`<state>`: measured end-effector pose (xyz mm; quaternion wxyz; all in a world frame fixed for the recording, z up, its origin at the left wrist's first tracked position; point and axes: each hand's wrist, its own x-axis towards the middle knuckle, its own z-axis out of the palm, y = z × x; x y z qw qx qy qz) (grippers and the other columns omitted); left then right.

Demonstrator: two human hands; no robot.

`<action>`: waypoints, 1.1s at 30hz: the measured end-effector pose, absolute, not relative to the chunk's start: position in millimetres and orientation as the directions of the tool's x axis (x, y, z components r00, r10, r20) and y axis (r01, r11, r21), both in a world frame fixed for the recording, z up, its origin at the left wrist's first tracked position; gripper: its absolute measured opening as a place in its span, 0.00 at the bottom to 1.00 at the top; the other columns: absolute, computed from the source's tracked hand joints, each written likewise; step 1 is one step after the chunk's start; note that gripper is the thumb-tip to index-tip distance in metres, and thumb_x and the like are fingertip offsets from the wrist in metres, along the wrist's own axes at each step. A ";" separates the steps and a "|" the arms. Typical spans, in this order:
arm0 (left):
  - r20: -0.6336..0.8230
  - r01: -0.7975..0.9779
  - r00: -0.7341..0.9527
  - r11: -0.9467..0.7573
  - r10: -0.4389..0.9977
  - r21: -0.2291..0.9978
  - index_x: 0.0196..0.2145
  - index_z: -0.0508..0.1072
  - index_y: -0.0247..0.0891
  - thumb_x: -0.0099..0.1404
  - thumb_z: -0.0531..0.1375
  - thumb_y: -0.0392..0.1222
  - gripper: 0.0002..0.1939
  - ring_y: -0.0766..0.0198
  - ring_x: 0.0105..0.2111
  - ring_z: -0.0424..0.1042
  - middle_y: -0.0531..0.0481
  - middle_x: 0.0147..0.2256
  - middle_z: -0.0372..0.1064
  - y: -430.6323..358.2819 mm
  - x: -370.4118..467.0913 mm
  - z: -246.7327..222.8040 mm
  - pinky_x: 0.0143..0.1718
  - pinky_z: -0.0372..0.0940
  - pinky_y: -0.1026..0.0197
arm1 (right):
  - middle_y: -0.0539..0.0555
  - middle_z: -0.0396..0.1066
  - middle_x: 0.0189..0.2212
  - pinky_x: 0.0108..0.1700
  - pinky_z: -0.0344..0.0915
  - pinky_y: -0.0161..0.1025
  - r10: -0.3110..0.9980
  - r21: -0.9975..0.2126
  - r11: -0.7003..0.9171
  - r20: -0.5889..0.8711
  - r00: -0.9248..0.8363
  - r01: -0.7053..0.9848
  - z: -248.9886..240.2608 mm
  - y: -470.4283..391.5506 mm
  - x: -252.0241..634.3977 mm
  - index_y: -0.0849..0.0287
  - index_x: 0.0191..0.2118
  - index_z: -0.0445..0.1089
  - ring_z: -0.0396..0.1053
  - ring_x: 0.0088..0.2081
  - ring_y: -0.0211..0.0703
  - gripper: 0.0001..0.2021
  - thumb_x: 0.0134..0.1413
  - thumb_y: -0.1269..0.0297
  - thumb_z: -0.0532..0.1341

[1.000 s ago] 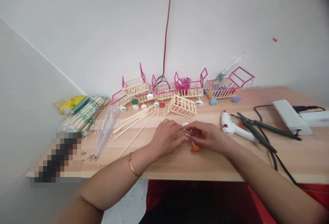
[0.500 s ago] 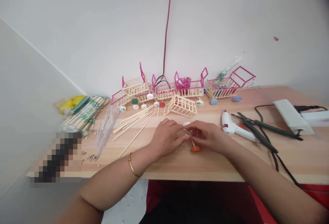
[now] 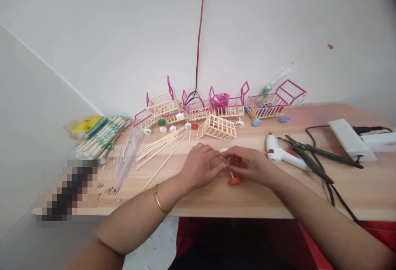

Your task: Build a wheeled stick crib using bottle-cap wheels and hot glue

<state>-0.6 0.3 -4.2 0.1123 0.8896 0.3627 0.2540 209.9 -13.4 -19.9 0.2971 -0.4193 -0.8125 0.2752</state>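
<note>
My left hand [image 3: 202, 163] and my right hand [image 3: 249, 163] meet over the middle of the table, fingers pinched together on a small wooden-stick axle [image 3: 231, 174]. An orange bottle cap [image 3: 234, 181] sits at the axle's near end. A white bottle cap [image 3: 223, 150] shows just beyond my fingertips. My fingers hide the middle of the piece. Right behind my hands, a bare stick basket frame [image 3: 218, 128] lies tilted on the table.
Small stick carts [image 3: 198, 110] with pink trim and cap wheels line the wall. Loose sticks [image 3: 161, 146] and bagged chopsticks [image 3: 103, 138] lie left. A glue gun [image 3: 284, 154], pliers [image 3: 309, 154] and a white power strip [image 3: 351, 140] with black cables lie right.
Almost nothing differs. Both hands keep their pinch on the axle, and the view has shifted very slightly.
</note>
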 end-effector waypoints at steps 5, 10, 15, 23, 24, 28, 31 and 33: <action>0.367 0.582 0.616 -0.717 0.697 0.384 0.42 0.75 0.40 0.61 0.60 0.49 0.14 0.59 0.37 0.66 0.47 0.35 0.71 0.6 -0.9 -2.1 0.40 0.61 0.56 | 0.54 0.71 0.33 0.33 0.66 0.37 0.847 -0.715 0.486 0.243 -0.473 0.503 -19.1 -14.2 209.2 0.59 0.46 0.69 0.68 0.31 0.40 0.14 0.56 0.59 0.60; 0.371 0.579 0.619 -0.721 0.692 0.380 0.42 0.75 0.41 0.61 0.60 0.50 0.14 0.59 0.37 0.66 0.48 0.34 0.71 3.1 -0.9 -3.0 0.40 0.60 0.56 | 0.52 0.70 0.29 0.32 0.66 0.36 0.852 -0.720 0.479 0.246 -0.462 0.502 -19.6 -14.8 208.7 0.59 0.45 0.69 0.67 0.29 0.39 0.13 0.56 0.58 0.60; 0.371 0.576 0.619 -0.721 0.692 0.385 0.42 0.75 0.40 0.61 0.61 0.50 0.15 0.59 0.36 0.66 0.48 0.34 0.71 3.0 -1.0 -3.7 0.40 0.60 0.56 | 0.54 0.70 0.31 0.33 0.66 0.37 0.844 -0.699 0.501 0.262 -0.468 0.511 -19.2 -14.3 208.6 0.60 0.45 0.69 0.68 0.30 0.40 0.13 0.56 0.60 0.60; 0.370 0.575 0.614 -0.716 0.698 0.397 0.43 0.75 0.41 0.61 0.61 0.50 0.15 0.58 0.37 0.67 0.47 0.34 0.71 3.1 -1.3 -5.4 0.40 0.61 0.56 | 0.54 0.70 0.31 0.33 0.65 0.37 0.835 -0.687 0.518 0.274 -0.478 0.511 -21.3 -12.9 210.0 0.59 0.45 0.69 0.68 0.30 0.40 0.12 0.56 0.61 0.60; 0.369 0.578 0.611 -0.714 0.700 0.396 0.43 0.75 0.40 0.61 0.61 0.50 0.15 0.58 0.37 0.67 0.47 0.35 0.71 3.0 -1.1 -5.4 0.40 0.61 0.56 | 0.54 0.71 0.31 0.32 0.65 0.37 0.834 -0.687 0.518 0.275 -0.478 0.510 -21.8 -12.8 210.1 0.59 0.45 0.69 0.68 0.30 0.40 0.12 0.56 0.61 0.60; 0.366 0.583 0.615 -0.715 0.699 0.385 0.42 0.75 0.41 0.61 0.61 0.50 0.15 0.58 0.37 0.67 0.47 0.34 0.71 2.3 -0.5 -5.1 0.40 0.61 0.55 | 0.54 0.71 0.32 0.32 0.66 0.37 0.836 -0.693 0.514 0.273 -0.476 0.506 -23.1 -12.9 210.0 0.58 0.45 0.69 0.68 0.29 0.39 0.13 0.56 0.59 0.60; 0.366 0.584 0.616 -0.716 0.698 0.383 0.42 0.75 0.41 0.61 0.60 0.49 0.14 0.58 0.37 0.66 0.47 0.34 0.71 1.7 -0.4 -5.0 0.40 0.60 0.55 | 0.53 0.71 0.31 0.31 0.66 0.37 0.837 -0.693 0.514 0.278 -0.471 0.506 -22.6 -13.5 209.3 0.59 0.44 0.69 0.67 0.29 0.39 0.13 0.56 0.58 0.60; 0.367 0.584 0.612 -0.714 0.700 0.387 0.42 0.75 0.41 0.61 0.60 0.49 0.14 0.58 0.37 0.66 0.48 0.34 0.71 1.6 -0.2 -4.9 0.40 0.60 0.55 | 0.53 0.70 0.30 0.31 0.66 0.36 0.838 -0.696 0.513 0.279 -0.470 0.502 -21.6 -14.0 208.8 0.59 0.44 0.69 0.67 0.28 0.39 0.13 0.56 0.57 0.60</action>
